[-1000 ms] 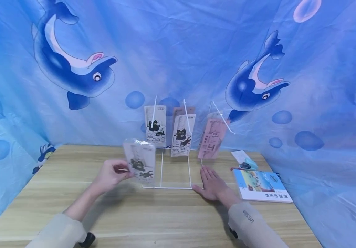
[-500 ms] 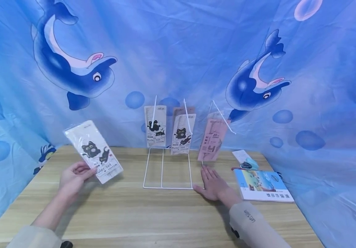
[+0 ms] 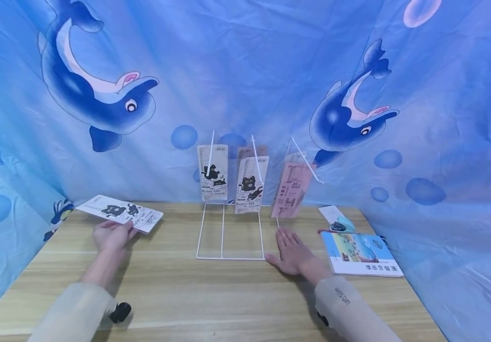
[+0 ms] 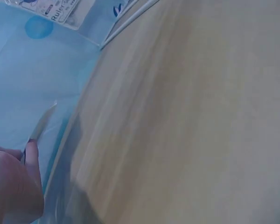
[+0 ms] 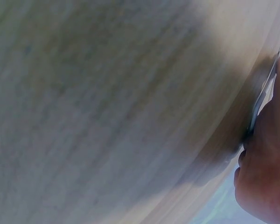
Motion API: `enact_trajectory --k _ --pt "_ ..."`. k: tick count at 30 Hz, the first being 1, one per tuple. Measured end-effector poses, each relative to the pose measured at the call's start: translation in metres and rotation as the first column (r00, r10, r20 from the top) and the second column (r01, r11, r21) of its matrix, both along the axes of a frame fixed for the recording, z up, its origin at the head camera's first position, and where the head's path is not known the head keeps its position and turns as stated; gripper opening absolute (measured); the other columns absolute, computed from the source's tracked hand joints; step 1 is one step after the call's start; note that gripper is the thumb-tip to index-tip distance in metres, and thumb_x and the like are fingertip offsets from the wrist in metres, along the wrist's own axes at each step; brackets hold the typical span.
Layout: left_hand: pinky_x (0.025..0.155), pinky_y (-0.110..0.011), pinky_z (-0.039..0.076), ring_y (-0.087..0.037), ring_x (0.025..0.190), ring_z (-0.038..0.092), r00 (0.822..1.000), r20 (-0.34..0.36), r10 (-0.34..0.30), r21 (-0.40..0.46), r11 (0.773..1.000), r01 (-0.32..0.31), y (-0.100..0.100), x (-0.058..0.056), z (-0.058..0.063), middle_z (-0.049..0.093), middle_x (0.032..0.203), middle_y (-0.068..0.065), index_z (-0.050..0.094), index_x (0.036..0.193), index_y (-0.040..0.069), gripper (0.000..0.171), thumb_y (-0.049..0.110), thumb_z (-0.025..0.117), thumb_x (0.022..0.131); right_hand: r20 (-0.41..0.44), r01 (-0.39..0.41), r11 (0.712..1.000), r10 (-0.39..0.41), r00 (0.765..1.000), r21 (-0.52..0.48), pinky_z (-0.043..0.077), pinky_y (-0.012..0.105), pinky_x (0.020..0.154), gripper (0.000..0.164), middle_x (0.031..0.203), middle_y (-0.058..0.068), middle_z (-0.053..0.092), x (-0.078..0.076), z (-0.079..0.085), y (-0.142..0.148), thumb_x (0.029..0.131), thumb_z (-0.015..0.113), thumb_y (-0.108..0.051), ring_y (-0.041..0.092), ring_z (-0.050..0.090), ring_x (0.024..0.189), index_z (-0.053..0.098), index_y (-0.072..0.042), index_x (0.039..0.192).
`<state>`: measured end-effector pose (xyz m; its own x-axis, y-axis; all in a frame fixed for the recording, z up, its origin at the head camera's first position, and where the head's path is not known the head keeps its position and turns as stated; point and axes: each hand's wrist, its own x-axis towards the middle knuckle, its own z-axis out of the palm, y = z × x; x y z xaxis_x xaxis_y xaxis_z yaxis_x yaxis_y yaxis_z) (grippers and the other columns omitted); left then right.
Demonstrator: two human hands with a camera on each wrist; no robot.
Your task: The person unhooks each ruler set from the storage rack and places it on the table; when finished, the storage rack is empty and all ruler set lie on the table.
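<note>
My left hand [image 3: 112,236] pinches the near edge of a ruler set packet [image 3: 119,211], white with black cats, tilted nearly flat over the table's back left. In the left wrist view, the packet [image 4: 43,122] shows edge-on between thumb and fingers. My right hand [image 3: 293,254] rests, fingers extended, on the front right corner of a white wire display rack [image 3: 232,259]. On the rack's prongs hang a cat ruler set [image 3: 213,173] at left, another cat ruler set [image 3: 251,185] before a pink packet in the middle, and a pink ruler packet [image 3: 293,192] at right.
To the right of the rack lies a book [image 3: 363,254] with a blue cover. Behind it are a white card and a small teal item [image 3: 344,224]. A blue dolphin-print cloth [image 3: 237,71] hangs behind the wooden table [image 3: 211,299].
The ruler set packet in my left hand has gone left, away from the rack, and tipped from upright to nearly flat. My right hand stays on the rack's base.
</note>
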<state>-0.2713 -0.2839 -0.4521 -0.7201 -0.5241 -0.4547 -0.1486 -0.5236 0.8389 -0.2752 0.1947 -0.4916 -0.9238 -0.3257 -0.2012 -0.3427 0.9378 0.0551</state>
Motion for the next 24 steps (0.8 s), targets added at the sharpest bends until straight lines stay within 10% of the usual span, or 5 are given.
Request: enact_trajectory --k 6,14,24 --pt "0.091 -0.024 0.058 -0.023 0.135 0.05 0.994 -0.011 0.107 0.07 0.992 -0.106 0.004 -0.021 -0.006 0.04 0.151 -0.005 0.024 0.14 0.022 0.079 -0.013 0.064 0.081 0.007 -0.003 1.0 0.004 1.0 -0.015 0.012 0.046 0.128 0.099 0.164 0.011 0.008 0.002 0.0 -0.001 0.088 0.015 -0.08 0.027 0.01 0.154 0.012 -0.007 0.155" --pt "0.09 -0.023 0.058 -0.023 0.135 0.05 0.986 0.035 0.163 0.074 0.983 -0.165 0.003 -0.027 -0.011 0.034 0.155 -0.006 0.023 0.143 0.026 0.081 -0.006 0.067 0.083 -0.005 -0.001 1.0 0.001 1.0 -0.012 0.013 0.045 0.128 0.095 0.164 0.011 0.008 0.003 0.001 -0.003 0.091 0.02 -0.076 0.027 0.01 0.154 0.012 -0.006 0.154" --pt "0.094 -0.03 0.058 -0.023 0.138 0.047 0.985 -0.07 0.156 0.2 0.97 -0.139 0.002 -0.035 -0.01 0.023 0.159 -0.003 0.02 0.142 0.027 0.068 0.009 0.061 0.091 -0.027 -0.004 1.0 0.003 1.0 -0.02 0.015 0.045 0.128 0.096 0.164 0.011 0.01 0.004 0.003 -0.002 0.09 0.019 -0.078 0.028 0.012 0.153 0.014 -0.006 0.154"
